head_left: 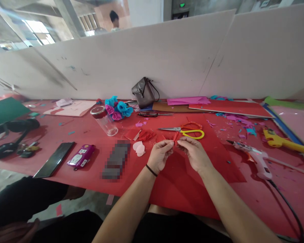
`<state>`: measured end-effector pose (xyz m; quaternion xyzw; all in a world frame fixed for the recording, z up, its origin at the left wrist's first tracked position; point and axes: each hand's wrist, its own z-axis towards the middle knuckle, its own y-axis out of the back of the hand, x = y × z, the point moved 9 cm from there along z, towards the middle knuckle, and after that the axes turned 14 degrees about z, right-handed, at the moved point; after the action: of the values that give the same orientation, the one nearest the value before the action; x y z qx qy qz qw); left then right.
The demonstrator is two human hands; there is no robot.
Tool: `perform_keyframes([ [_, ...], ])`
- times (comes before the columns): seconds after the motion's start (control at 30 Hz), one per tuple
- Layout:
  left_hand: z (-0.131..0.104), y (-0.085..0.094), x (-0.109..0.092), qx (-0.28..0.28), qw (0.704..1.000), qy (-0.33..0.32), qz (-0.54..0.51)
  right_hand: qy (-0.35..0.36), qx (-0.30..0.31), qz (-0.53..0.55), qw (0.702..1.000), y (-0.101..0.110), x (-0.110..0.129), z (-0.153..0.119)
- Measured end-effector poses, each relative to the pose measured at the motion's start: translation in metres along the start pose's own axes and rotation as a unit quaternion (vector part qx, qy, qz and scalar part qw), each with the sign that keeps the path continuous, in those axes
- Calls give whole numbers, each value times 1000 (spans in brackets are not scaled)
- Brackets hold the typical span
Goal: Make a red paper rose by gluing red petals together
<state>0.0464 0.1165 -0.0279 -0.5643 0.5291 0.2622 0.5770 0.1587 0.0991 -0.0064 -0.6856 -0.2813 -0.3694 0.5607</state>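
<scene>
My left hand (pixel 161 154), with a dark band at the wrist, pinches a small piece of red paper (pixel 176 136) between thumb and fingers. On the other side, my right hand (pixel 192 152) grips the same paper with its fingertips, which partly hide it. Just beyond my hands lie scissors (pixel 192 133) with yellow and red handles, points to the left. Crumpled red paper pieces (pixel 145 135) and pale pink petal-shaped cutouts (pixel 139 149) are left of my left hand. A large red sheet (pixel 182 189) spreads beneath my hands.
A pink glue gun (pixel 259 162) with a cord and a yellow glue gun (pixel 281 140) lie right. Leftward are a clear jar (pixel 106 125), blue and pink paper flowers (pixel 119 109), a purple device (pixel 81 156) and a black phone-like slab (pixel 55 158). A dark bag (pixel 144 94) leans on the partition (pixel 142 60).
</scene>
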Motion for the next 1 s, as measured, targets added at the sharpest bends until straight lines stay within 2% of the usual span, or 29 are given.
perform_keyframes([
  [0.2,1,0,2,0,1000,-8,14,6,-6,-10,1000,2,0,0],
  [0.4,2,1,-3,-17,997,-50,62,41,11,-64,997,-1,5,0],
  [0.67,1,7,3,-38,999,6,11,41,9,-68,997,1,3,2],
  [1.0,1,2,5,-13,1000,6,5,30,5,-73,997,4,-1,2],
])
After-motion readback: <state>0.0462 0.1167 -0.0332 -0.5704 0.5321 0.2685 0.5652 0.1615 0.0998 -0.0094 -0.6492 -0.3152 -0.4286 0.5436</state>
